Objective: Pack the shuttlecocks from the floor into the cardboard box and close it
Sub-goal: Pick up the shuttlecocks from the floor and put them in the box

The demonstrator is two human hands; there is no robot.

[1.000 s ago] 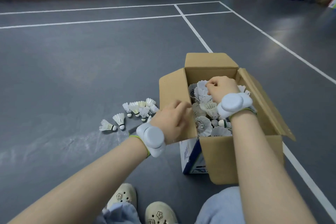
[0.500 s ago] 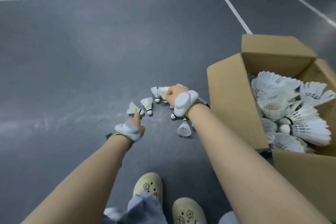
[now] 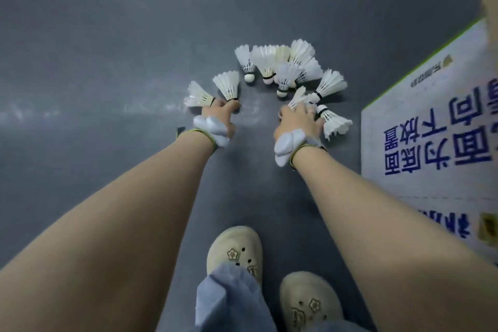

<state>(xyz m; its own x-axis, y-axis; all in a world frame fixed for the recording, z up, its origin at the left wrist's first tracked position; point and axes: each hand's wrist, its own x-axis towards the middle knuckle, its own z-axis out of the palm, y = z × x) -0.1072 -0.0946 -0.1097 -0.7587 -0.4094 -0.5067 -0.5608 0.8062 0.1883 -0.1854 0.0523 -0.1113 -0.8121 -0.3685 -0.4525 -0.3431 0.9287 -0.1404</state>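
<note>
shuttlecocks [image 3: 272,70] fan out on floor [image 3: 107,48] beside box [image 3: 431,129]; your left hand [image 3: 219,113] pinches two corks, right hand [image 3: 299,122] fingers curl over another, gathering several per trip.

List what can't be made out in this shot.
- Cardboard box: head view, cut by the right edge; inside unseen.
- Left hand fingertips: hidden under shuttlecocks.
- Right hand grip: fingers blurred among feathers.
- Clustered shuttlecocks: overlapping, count unclear.
</note>
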